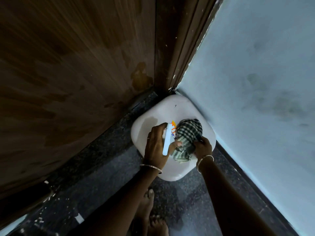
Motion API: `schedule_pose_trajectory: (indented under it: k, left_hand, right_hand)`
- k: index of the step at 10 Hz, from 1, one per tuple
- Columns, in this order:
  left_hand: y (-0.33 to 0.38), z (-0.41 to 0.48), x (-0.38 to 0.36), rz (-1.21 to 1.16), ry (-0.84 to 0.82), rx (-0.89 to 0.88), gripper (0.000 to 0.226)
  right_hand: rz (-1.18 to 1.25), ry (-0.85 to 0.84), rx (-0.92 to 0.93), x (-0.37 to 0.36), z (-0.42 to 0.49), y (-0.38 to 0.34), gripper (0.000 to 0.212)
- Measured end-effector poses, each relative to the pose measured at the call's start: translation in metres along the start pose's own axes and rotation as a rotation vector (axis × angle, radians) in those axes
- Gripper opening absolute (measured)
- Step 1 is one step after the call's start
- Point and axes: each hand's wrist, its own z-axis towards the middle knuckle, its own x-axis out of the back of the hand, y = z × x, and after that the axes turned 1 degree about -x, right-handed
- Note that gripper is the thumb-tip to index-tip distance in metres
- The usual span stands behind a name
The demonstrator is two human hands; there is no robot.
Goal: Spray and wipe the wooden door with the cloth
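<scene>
Cloth point(189, 133), checked and crumpled, lies beside slim white bottle point(166, 142).

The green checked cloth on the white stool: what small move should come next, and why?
Probably lift the green checked cloth off the white plastic stool and bring it to the brown wooden door. The right hand grips the cloth, the left hand holds the white spray bottle, and the door shows darker, wet-looking patches to wipe.
</scene>
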Motion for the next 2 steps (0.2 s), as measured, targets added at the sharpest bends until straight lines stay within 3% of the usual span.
schedule_pose_trajectory:
  k: [1, 2]
  left_hand:
    - [0.001, -0.005, 0.011, -0.048, -0.079, 0.084, 0.08]
    - [0.006, -0.015, 0.028, -0.135, -0.137, 0.129, 0.094]
  right_hand:
    - [-0.267, 0.102, 0.083, 0.006, -0.018, -0.003, 0.043]
    - [-0.359, 0.166, 0.127, 0.018, -0.041, -0.007, 0.046]
